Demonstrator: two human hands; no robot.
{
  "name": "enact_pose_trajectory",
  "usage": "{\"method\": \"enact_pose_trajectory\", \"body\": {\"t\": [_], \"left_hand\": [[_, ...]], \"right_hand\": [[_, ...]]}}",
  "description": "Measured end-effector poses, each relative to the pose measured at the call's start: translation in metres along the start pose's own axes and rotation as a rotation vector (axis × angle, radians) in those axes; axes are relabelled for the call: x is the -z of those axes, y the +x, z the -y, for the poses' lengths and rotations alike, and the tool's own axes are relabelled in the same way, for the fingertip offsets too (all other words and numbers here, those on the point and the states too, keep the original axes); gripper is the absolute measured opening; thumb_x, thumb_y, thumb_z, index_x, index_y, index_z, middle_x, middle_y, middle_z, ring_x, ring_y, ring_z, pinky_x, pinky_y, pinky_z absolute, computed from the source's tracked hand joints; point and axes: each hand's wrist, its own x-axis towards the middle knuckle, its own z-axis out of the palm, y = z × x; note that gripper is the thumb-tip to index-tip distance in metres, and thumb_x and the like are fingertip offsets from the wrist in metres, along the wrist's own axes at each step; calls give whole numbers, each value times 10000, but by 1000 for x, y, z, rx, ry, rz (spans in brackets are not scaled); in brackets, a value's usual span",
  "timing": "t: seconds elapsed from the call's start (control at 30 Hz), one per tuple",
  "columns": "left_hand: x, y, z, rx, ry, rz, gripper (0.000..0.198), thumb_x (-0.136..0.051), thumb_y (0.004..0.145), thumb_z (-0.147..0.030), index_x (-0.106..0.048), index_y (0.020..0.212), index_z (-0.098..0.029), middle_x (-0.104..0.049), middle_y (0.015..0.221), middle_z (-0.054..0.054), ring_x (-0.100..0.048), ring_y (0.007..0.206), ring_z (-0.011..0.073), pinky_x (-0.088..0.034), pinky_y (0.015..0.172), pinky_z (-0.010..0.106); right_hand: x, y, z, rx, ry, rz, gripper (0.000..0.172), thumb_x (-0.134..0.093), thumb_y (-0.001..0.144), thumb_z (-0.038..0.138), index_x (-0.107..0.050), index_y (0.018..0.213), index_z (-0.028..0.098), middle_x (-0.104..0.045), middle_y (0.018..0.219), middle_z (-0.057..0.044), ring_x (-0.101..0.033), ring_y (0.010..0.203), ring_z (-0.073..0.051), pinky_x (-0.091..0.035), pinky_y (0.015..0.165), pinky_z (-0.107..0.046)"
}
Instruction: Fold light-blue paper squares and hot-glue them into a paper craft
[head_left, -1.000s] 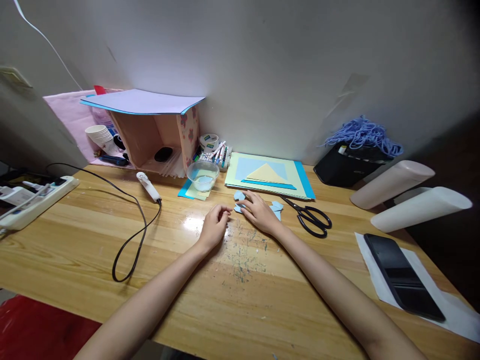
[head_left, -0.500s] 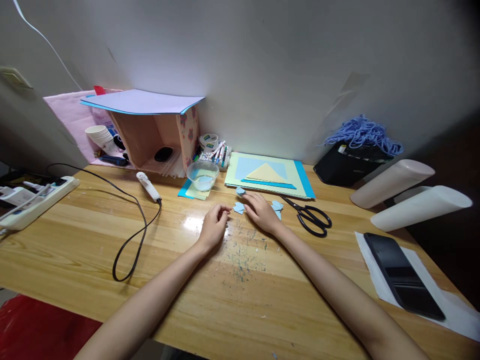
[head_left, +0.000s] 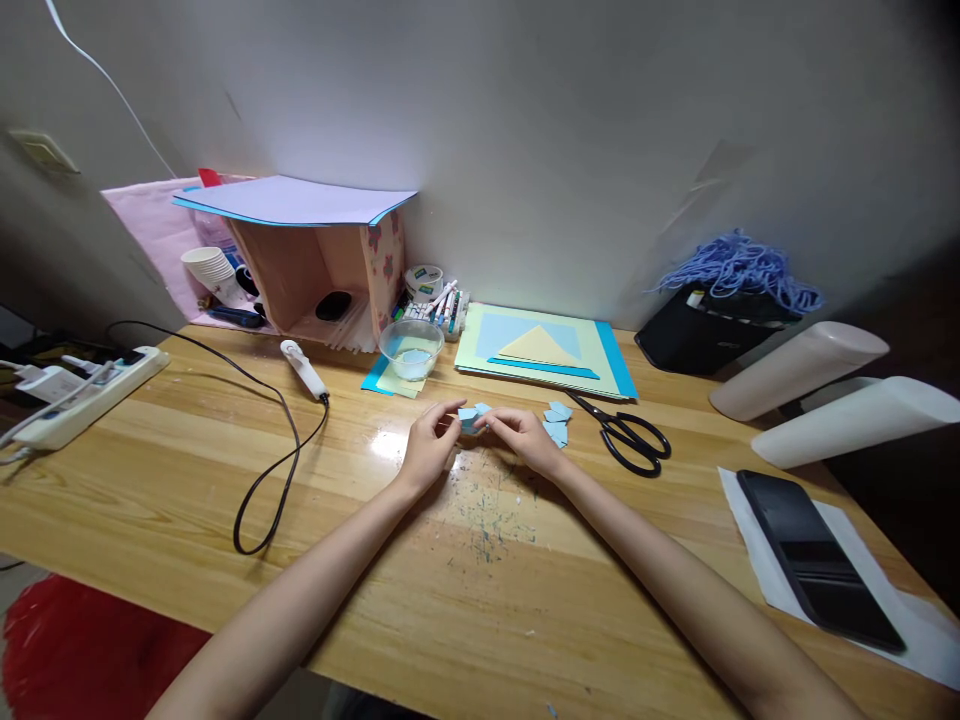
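Observation:
Between my hands, near the middle of the table, are small light-blue paper pieces (head_left: 469, 418). The fingers of my left hand (head_left: 430, 442) pinch the left edge of one piece. My right hand (head_left: 525, 438) grips a piece on the right side, its fingertips close to those of my left. More light-blue paper pieces (head_left: 556, 424) lie just right of my right hand, beside black-handled scissors (head_left: 636, 440).
Behind my hands stand a clear bowl (head_left: 412, 350), markers (head_left: 448, 308) and stacked coloured paper (head_left: 469, 345). A glue gun (head_left: 304, 370) with a looped cable lies left; a phone (head_left: 817, 560) lies right. A pink box (head_left: 384, 270) stands back left.
My right hand has drawn back toward my left, bringing the farther blue piece beside the other one. My left fingers now hold paper. The view has shifted slightly.

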Motion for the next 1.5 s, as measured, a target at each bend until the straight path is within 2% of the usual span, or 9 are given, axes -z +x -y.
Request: {"method": "enact_pose_trajectory", "body": {"t": [0.37,0.5,0.63,0.77,0.87,1.03,1.17,1.33,1.5], "left_hand": [[3,3,-1,29,-68,-83,229,-590,762,-325,-702,835,-139,-694,869,81,-629,816,184,-494,726,274],[18,0,-25,45,-65,-221,225,-626,735,-321,-698,828,-129,-700,839,77,-631,785,181,-494,729,280],[51,-22,-67,15,-67,-294,231,-659,708,-336,-705,824,-141,-706,829,61,-637,776,186,-511,724,288],[100,-50,-101,-2,-38,-383,273,-697,664,-371,-710,813,-143,-707,826,59,-637,750,183,-517,691,278],[145,-56,-103,-4,-22,-537,296,-724,620,-378,-705,799,-143,-702,804,51,-626,730,165,-506,675,261],[214,-46,-61,101,-67,-780,382,-750,525,-393,-695,779,-113,-683,744,47,-580,651,117,-469,621,225],[241,-41,-21,227,-131,-847,340,-752,469,-365,-682,688,-114,-659,665,28,-552,600,92,-445,606,211],[235,-23,-4,248,-144,-787,321,-730,493,-374,-680,673,-113,-649,636,36,-547,570,93,-443,581,221],[214,14,0,250,-130,-637,317,-718,534,-375,-694,692,-100,-646,625,44,-551,569,95,-443,591,226]], "right_hand": [[-2,-4,3,62,-6,28,257,-485,853,348,-680,826,182,-691,885,-60,-626,880,-196,-465,838,-330],[-5,-6,11,57,38,8,274,-454,873,359,-660,860,180,-673,952,-75,-615,936,-199,-476,845,-342],[-23,0,29,13,69,66,259,-442,872,358,-626,934,186,-652,976,-76,-629,860,-189,-513,780,-358],[-69,27,48,45,81,162,210,-476,845,323,-566,993,203,-632,1004,-76,-613,869,-174,-520,766,-354],[-121,65,54,110,8,196,316,-514,819,331,-481,1094,179,-590,1051,-105,-586,916,-184,-504,783,-357],[-202,135,61,22,-269,56,447,-581,767,339,-458,1132,113,-547,1110,-175,-523,1051,-258,-410,897,-403],[-236,168,69,16,-284,49,335,-542,776,275,-498,1068,117,-578,1072,-182,-541,1020,-293,-413,847,-407],[-226,161,64,89,-252,135,172,-488,802,255,-564,943,194,-661,913,-65,-607,833,-236,-444,721,-321],[-160,104,40,165,-227,64,266,-455,837,358,-587,970,168,-667,891,-58,-603,786,-218,-453,716,-317]]}}
